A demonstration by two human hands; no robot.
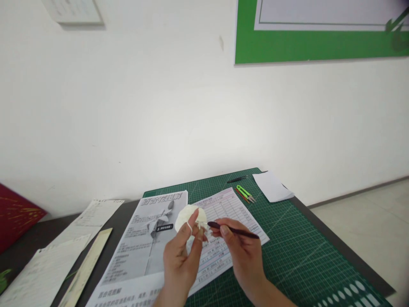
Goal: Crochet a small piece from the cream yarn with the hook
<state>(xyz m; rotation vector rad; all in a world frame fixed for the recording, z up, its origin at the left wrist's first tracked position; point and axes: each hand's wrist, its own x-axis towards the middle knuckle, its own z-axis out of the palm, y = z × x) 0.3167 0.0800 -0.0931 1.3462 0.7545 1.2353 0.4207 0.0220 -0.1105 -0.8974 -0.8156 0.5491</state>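
My left hand (182, 256) pinches a small pale piece, too small to make out clearly, between thumb and fingers. In my right hand (241, 243) is a dark-handled thin tool (246, 232), its metal tip pointing left at the pale piece. Behind my left fingers lies a round cream-coloured object (183, 214). Both hands are above a printed form (223, 204) and beside a printed sheet with a grey flower picture (134, 251).
A green cutting mat (297, 251) bears green snips (244, 192), black tweezers (237, 179) and white paper (273, 186). To the left are a ruler (87, 268), written sheets (51, 273) and a red object (19, 215). A white wall (159, 106) stands behind.
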